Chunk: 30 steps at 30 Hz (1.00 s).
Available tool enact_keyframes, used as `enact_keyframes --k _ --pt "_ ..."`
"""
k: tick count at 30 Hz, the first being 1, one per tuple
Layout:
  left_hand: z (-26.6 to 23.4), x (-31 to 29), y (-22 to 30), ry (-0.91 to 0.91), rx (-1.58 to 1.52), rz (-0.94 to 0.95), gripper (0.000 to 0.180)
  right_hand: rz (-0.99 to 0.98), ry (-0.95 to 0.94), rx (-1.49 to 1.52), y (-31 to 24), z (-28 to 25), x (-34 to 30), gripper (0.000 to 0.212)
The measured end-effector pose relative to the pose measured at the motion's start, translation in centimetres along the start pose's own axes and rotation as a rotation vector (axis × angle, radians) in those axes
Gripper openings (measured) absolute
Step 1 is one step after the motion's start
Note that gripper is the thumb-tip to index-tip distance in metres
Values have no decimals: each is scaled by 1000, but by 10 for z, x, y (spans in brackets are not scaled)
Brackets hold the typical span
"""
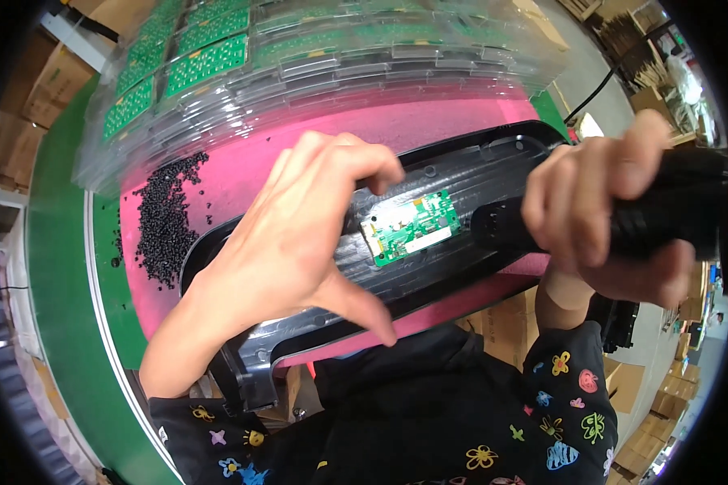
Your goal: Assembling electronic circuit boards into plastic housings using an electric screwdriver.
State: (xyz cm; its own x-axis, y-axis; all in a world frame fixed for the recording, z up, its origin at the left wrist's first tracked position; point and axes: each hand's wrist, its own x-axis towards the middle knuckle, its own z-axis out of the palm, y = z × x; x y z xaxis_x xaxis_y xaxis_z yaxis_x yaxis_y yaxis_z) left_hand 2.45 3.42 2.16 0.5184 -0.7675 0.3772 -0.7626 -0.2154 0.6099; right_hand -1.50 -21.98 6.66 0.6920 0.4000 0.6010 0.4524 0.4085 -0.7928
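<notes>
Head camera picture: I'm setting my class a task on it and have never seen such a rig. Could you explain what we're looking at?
There is no machine here: these are a person's own bare hands. The single picture comes from a wide fisheye camera worn on the head, looking down, so straight edges bend. Left in the picture is the person's left.

A pink mat lies on a green table. Over it is a long black shell with a green circuit board inside. Small black pieces lie heaped at left; clear plastic trays stand behind.

The left hand is spread beside the board. The right hand has its grip around a black, roughly cylindrical object; its exact kind is unclear.
</notes>
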Motion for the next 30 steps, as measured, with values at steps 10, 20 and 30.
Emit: enact_keyframes --k 10,20,30 --pt "0 -5 -10 245 90 195 39 103 360 -169 22 8 -19 46" --pt "-20 -4 8 403 119 195 33 176 365 -210 33 20 -15 47" --pt "-61 -18 32 -26 473 -320 30 214 606 215 20 -3 -13 28"
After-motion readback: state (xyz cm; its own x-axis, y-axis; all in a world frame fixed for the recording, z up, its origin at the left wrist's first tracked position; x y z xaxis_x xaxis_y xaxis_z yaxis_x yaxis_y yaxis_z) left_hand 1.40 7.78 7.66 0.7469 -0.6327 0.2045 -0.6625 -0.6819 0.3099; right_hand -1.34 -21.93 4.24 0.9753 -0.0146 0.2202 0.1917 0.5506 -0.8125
